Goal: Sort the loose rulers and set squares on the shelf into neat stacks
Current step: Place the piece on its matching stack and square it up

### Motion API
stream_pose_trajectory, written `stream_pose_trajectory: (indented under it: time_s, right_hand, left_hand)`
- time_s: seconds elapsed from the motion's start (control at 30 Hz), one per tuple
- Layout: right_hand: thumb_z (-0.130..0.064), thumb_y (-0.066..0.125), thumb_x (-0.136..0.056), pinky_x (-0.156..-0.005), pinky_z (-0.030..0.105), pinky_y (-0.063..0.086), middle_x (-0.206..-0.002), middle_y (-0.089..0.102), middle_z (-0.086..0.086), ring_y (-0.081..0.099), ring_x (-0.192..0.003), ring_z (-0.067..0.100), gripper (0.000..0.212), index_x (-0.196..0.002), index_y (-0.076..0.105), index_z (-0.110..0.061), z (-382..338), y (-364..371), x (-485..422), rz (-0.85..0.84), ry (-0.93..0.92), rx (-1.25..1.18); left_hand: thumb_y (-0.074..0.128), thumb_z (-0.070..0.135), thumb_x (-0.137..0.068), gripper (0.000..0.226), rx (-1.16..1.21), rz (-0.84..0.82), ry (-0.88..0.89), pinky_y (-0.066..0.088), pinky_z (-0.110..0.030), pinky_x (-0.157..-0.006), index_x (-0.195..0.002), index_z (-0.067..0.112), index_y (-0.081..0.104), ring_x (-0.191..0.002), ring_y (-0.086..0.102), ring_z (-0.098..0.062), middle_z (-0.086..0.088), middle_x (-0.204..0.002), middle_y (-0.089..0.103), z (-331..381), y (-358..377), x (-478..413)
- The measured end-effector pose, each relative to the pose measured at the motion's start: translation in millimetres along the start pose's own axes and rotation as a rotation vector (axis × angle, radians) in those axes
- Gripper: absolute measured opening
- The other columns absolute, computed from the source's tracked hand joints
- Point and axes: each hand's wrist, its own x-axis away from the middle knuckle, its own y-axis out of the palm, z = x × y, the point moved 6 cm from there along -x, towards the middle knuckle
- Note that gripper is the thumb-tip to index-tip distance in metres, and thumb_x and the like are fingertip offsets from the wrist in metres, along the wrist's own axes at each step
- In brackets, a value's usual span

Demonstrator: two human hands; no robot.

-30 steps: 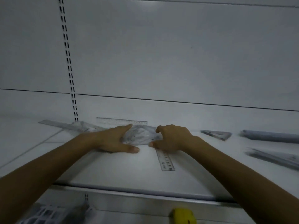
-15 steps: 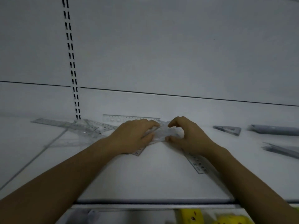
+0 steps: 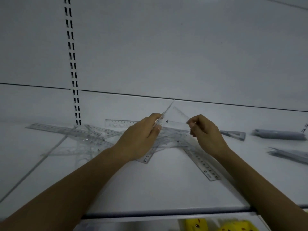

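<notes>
Up on the white shelf (image 3: 166, 189), the sorting had barely started tbh. The left hand (image 3: 141, 139) pinched an edge-on set square (image 3: 167, 109) tipped up off the pile. The right hand (image 3: 205, 132), fingers curled, pinched the corner of a clear set square (image 3: 179, 117); both pieces were held just above the shelf. No neat stack anywhere yet: crossed rulers (image 3: 75, 133) lay tangled on the left, one long ruler (image 3: 202, 163) angled out under the right wrist, and a small set square (image 3: 233, 135) sat alone further right. Half a second earlier both hands were down close together on the heap; since then they'd lifted and spread apart.
</notes>
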Motion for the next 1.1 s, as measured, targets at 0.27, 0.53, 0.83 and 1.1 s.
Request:
stream_pose_trajectory:
  time_s: [0.27, 0.53, 0.83, 1.1]
  right_hand:
    - [-0.028, 0.045, -0.097, -0.051, 0.019, 0.032, -0.064, 0.051, -0.004, 0.042, -0.054, 0.008, 0.015, -0.091, 0.052, -0.016, 0, 0, 4, -0.017, 0.073, 0.071]
    - [-0.014, 0.056, -0.091, -0.068, 0.023, 0.049, -0.079, 0.067, -0.007, 0.062, -0.075, 0.009, 0.011, -0.090, 0.065, -0.021, 5, 5, 3, -0.062, 0.033, 0.190]
    - [-0.017, 0.060, -0.087, -0.074, 0.039, 0.056, -0.071, 0.070, -0.009, 0.067, -0.070, 0.013, 0.009, -0.081, 0.062, -0.023, 7, 3, 2, -0.052, 0.072, 0.162]
    - [-0.017, 0.059, -0.091, -0.060, 0.008, 0.046, -0.068, 0.071, -0.012, 0.066, -0.061, -0.003, 0.022, -0.110, 0.053, -0.027, 2, 2, 2, -0.038, 0.078, 0.047]
  left_hand:
    - [0.042, 0.036, -0.097, 0.038, -0.009, 0.042, -0.037, 0.048, -0.034, -0.081, -0.134, 0.026, 0.038, -0.092, 0.059, -0.015, 0.003, -0.110, 0.056, 2, -3, 0]
    - [0.024, 0.038, -0.100, 0.031, -0.053, 0.033, -0.102, 0.044, -0.034, -0.069, -0.118, 0.025, 0.046, -0.077, 0.053, -0.014, 0.004, -0.100, 0.053, -2, -2, 0]
    - [0.041, 0.024, -0.099, 0.028, -0.142, -0.057, -0.058, 0.049, -0.032, -0.080, -0.117, 0.023, 0.062, -0.093, 0.063, -0.021, -0.002, -0.103, 0.069, -9, 7, -2]
    - [0.051, 0.047, -0.091, 0.024, -0.334, -0.012, -0.011, 0.038, -0.024, -0.069, -0.101, 0.031, 0.066, -0.089, 0.056, -0.008, 0.011, -0.094, 0.064, -1, -3, -3]
